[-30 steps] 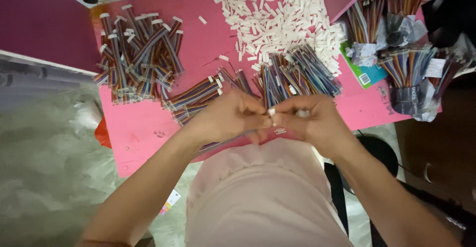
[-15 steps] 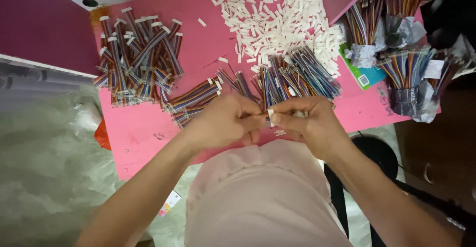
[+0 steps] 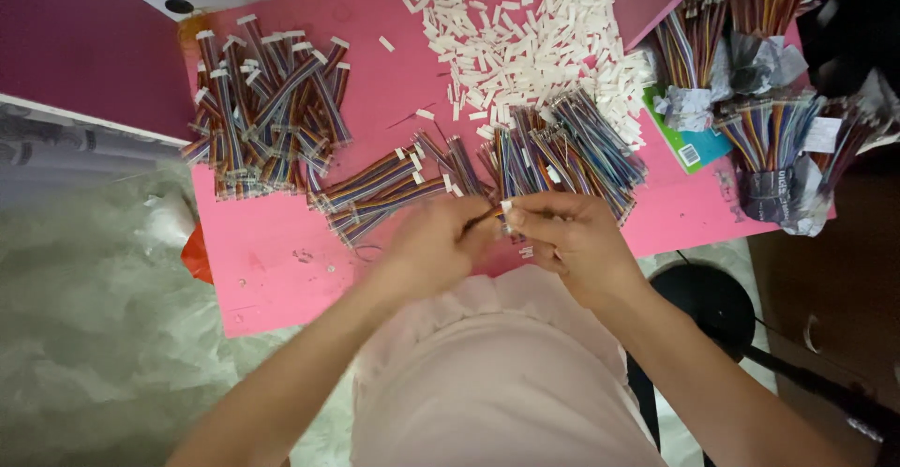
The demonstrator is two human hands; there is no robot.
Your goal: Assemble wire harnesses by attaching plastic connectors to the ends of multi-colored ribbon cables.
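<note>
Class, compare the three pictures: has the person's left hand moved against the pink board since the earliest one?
Hardly. The left hand stays at the pink board's near edge, just below the loose ribbon cables, meeting the right hand on a small white connector.

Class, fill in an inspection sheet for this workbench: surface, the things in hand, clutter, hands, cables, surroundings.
Surface: pink board, mostly covered.
Things in hand: white connector and a short wire piece, pinched between both hands above the board's near edge.
Clutter: heap of white connectors at the far side; strays scattered beside it.
Hands: left hand and right hand meet fingertip to fingertip.
Cables: pile with connectors fitted at far left; small batch in the middle; loose bunch just beyond the hands; wrapped bundles at right.
Surroundings: grey sheet at left, black stool at right.
</note>
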